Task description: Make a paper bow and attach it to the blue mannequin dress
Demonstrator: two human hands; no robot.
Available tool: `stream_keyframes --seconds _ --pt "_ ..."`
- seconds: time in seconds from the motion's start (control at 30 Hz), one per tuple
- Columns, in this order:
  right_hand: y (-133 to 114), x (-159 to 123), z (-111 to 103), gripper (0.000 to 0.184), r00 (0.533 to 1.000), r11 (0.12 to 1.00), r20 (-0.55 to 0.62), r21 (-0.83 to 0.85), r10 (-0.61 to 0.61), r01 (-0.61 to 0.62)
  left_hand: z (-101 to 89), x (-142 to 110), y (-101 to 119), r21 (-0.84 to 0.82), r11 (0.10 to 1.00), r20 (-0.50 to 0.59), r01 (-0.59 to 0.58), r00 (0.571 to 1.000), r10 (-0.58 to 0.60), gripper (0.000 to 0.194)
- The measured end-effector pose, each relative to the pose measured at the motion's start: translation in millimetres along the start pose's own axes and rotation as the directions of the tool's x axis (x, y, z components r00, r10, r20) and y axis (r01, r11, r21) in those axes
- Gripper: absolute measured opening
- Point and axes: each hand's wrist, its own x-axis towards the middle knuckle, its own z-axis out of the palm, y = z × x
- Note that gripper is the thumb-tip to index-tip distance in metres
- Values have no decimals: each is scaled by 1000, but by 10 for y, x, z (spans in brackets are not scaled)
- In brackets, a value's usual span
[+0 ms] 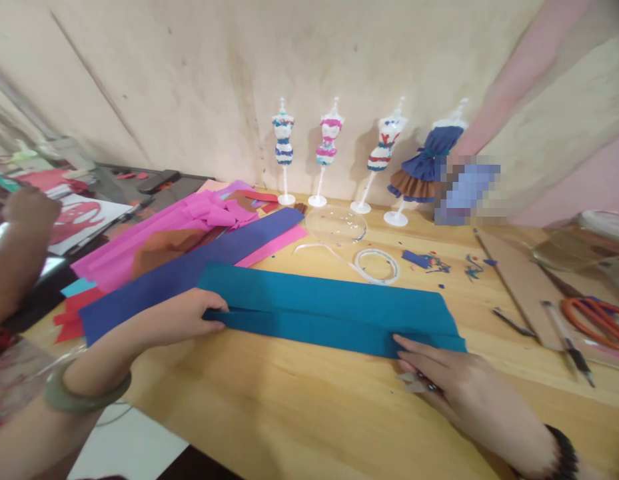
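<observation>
One teal strip (334, 300) spans mid-frame, apparently being folded: left hand (182, 313) pinches its edge; right hand (464, 383) presses, clasping a metal tool (415, 383); creasing calls for even tension.

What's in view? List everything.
Table: 1, tan, below
Wall: 1, cream, behind
Mannequins: 4, white, by wall
Sheet: 1, teal, centre
Other sheets: several, mixed, left
Dish: 1, clear, centre
Tape: 1, white, centre
Scraps: many, bluish, right
Board: 1, brown, right
Pen: 1, clear-black, right
Jar: 1, clear, right
Thin tool: 1, black, right
Scissors: 1, orange, right
Drawing: 1, red-white, far left
Other people: 2, far left, upper right
Small tool: 1, silver, right hand
Bracelets: 2, green and black, wrists
Left hand: 1, sheet's left
Right hand: 1, sheet's right
</observation>
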Motion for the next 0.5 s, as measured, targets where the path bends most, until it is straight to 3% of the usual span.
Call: stream_keyframes --seconds 0.1,0.2,0.5 --pt "43 -40 26 35 1000 1000 18 11 1 -2 -25 -79 -190 -87 996 63 19 998 -14 25" --pt "77 -85 56 34 999 999 37 21 26 -27 -12 -135 -358 -139 988 37 64 998 -60 29" --pt "184 -220 151 33 998 999 55 29 13 -15 124 -193 -464 -229 968 -151 103 979 -140 39"
